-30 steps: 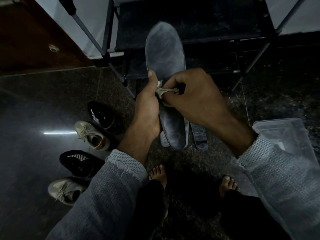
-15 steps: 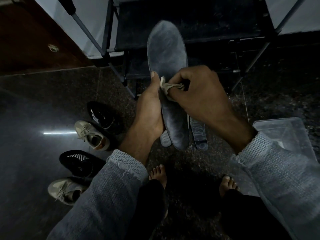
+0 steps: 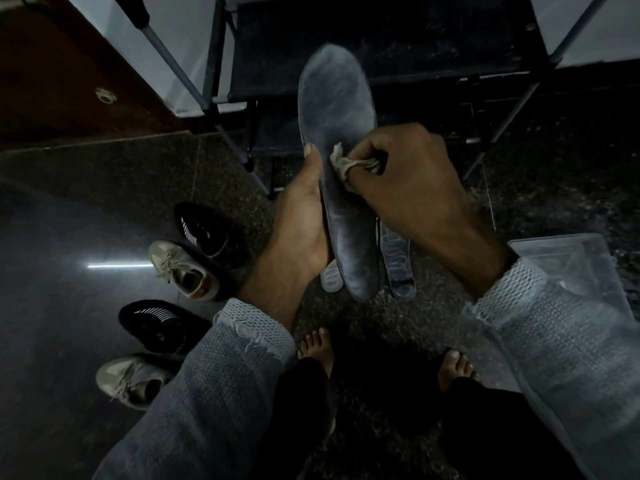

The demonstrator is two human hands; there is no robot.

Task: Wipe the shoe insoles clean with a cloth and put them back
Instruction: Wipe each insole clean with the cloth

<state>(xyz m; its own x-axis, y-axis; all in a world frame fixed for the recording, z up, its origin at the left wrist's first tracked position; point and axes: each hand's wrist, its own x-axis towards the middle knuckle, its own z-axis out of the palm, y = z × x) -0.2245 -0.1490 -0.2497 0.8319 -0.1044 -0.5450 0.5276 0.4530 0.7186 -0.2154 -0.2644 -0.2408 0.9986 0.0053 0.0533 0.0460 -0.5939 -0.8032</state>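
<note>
I see my right hand [image 3: 412,188] bunching the cloth [image 3: 346,162] against the grey insole [image 3: 341,161]; my left hand [image 3: 301,220] grips that insole's left edge, fingers hidden behind it. Two more insoles [image 3: 398,261] lie on the floor beneath, mostly covered. Dim speckled stone floor [image 3: 69,220]; dark shoe rack [image 3: 381,46] at the far side.

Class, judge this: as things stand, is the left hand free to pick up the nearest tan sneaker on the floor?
Probably not yet. The left hand grips the grey insole while the right hand holds the cloth against it. The tan sneaker itself lies uncovered.
</note>
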